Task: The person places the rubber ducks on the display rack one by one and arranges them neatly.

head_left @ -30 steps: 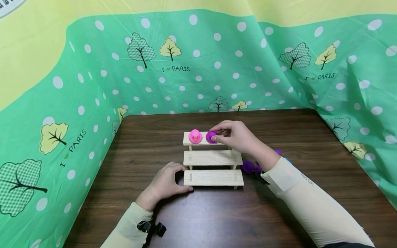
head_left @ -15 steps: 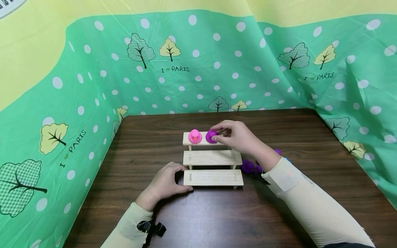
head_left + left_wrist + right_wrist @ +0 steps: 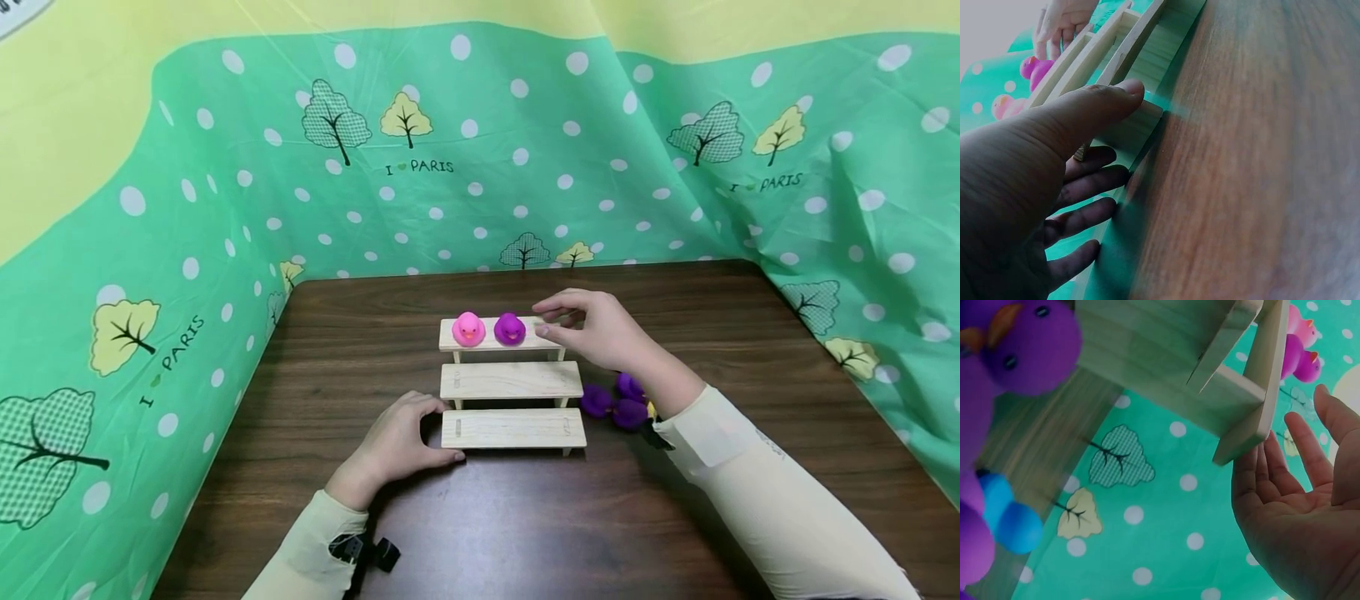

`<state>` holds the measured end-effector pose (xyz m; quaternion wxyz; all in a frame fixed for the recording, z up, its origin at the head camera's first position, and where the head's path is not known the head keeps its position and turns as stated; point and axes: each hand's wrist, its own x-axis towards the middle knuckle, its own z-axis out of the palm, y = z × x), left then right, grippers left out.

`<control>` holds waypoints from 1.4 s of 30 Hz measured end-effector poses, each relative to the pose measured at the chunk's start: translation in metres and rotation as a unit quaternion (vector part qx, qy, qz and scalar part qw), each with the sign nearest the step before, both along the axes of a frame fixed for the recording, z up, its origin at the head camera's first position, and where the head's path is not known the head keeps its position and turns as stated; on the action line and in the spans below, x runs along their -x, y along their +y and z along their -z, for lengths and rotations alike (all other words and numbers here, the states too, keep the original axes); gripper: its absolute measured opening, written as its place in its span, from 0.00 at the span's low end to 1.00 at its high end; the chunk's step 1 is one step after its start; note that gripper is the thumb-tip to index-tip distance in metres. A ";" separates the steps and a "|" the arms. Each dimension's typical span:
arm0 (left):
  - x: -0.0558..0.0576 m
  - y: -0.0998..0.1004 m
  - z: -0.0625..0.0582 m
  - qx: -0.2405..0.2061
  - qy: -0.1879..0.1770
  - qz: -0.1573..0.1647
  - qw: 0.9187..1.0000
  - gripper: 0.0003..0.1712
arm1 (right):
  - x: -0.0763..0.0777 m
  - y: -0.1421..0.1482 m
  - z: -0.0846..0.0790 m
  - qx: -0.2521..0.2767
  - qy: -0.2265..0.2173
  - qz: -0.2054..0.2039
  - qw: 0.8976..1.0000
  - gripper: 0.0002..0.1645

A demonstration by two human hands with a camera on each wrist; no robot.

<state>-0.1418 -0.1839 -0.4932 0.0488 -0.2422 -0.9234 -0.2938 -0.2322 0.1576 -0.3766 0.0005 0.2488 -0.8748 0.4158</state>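
A three-step wooden stand (image 3: pixel 512 381) stands on the table. My left hand (image 3: pixel 396 442) holds its lowest step by the left end, thumb at the front and fingers behind. On the top step a pink rubber duck (image 3: pixel 468 331) sits at the left, with a purple rubber duck (image 3: pixel 510 330) beside it. Just right of the purple duck is my right hand (image 3: pixel 603 333), by the top step's right end. Its fingers are apart and hold nothing. The right wrist view shows the open palm (image 3: pixel 1300 525) below the two ducks.
Several more purple ducks (image 3: pixel 628 413) lie on the table right of the stand, partly under my right forearm. A blue duck (image 3: pixel 1016 519) appears among them in the right wrist view. Green patterned cloth (image 3: pixel 420 208) walls the dark wooden table (image 3: pixel 517 517).
My right hand has let go of the purple duck and moved a little to the right. The duck stays on the top step. My left hand has stayed put.
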 end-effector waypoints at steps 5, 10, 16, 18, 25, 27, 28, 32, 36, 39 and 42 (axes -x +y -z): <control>0.000 -0.001 0.001 -0.001 0.001 0.000 1.000 0.33 | 0.000 0.015 0.004 0.002 -0.005 0.021 1.000 0.20; 0.000 0.000 0.000 -0.001 0.000 -0.001 1.000 0.33 | 0.000 0.034 0.008 0.001 0.001 0.040 0.999 0.21; -0.001 0.000 -0.001 -0.002 0.000 -0.003 1.000 0.33 | -0.001 0.060 0.013 -0.019 0.001 0.076 0.997 0.21; -0.001 0.001 -0.001 -0.002 -0.001 -0.004 1.000 0.33 | -0.001 0.070 0.015 -0.027 -0.008 0.089 0.996 0.21; -0.002 0.000 0.000 -0.002 -0.003 -0.008 1.000 0.32 | -0.006 0.108 0.022 -0.071 -0.031 0.109 0.991 0.24; -0.002 0.001 -0.001 -0.002 -0.004 -0.007 1.000 0.32 | -0.008 0.117 0.025 -0.078 -0.041 0.115 0.989 0.25; -0.002 0.001 -0.001 -0.003 -0.002 -0.007 1.000 0.32 | -0.009 0.121 0.026 -0.079 -0.049 0.117 0.989 0.25; -0.002 0.001 -0.002 -0.002 0.002 -0.005 1.000 0.33 | -0.012 0.137 0.034 -0.085 -0.084 0.112 0.986 0.26; -0.001 0.000 -0.001 -0.004 0.003 -0.003 1.000 0.33 | -0.011 0.151 0.043 -0.096 -0.100 0.098 0.986 0.27; -0.001 0.000 -0.001 -0.006 0.003 -0.002 1.000 0.33 | -0.011 0.160 0.048 -0.098 -0.108 0.090 0.985 0.26; -0.001 0.000 0.000 -0.007 0.002 -0.001 1.000 0.33 | -0.011 0.168 0.052 -0.105 -0.113 0.085 0.984 0.25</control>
